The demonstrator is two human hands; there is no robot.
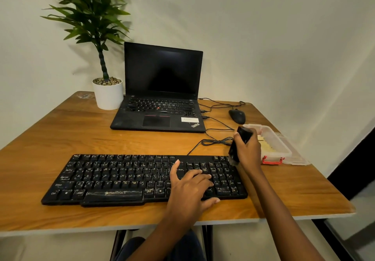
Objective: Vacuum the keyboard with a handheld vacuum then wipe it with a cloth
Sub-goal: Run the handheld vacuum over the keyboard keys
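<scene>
On the wooden table (60, 131), under the spread fingers (205, 177) of the left hand (188, 187), lies the black keyboard (113, 179), its long side parallel to the near table edge. That hand rests palm down on the right part of the keys, the fingers straight and fanned apart, pointing toward the number pad; one digit sticks out toward the far row of keys and another lies along the near rim of the keyboard.

Just beyond those fingertips, at the keyboard's far right corner, the right hand (248, 151) grips the handheld vacuum (240, 141). Its fingers (237, 137) are curled close together round the dark body, which stands tilted, top leaning away from the person. The bristled lower end sits at the corner keys; whether it touches them I cannot tell.

Right of the curled fingers, just beside the knuckles, is a clear plastic container (278, 145) with a red clasp, something pale yellow inside. Beyond the same fingers a black mouse (237, 116) sits, and a looped cable (215, 141) runs just left of them. Farther off, past the spread fingers, an open laptop (162, 90) with a dark screen stands beside a white plant pot (108, 94)
</scene>
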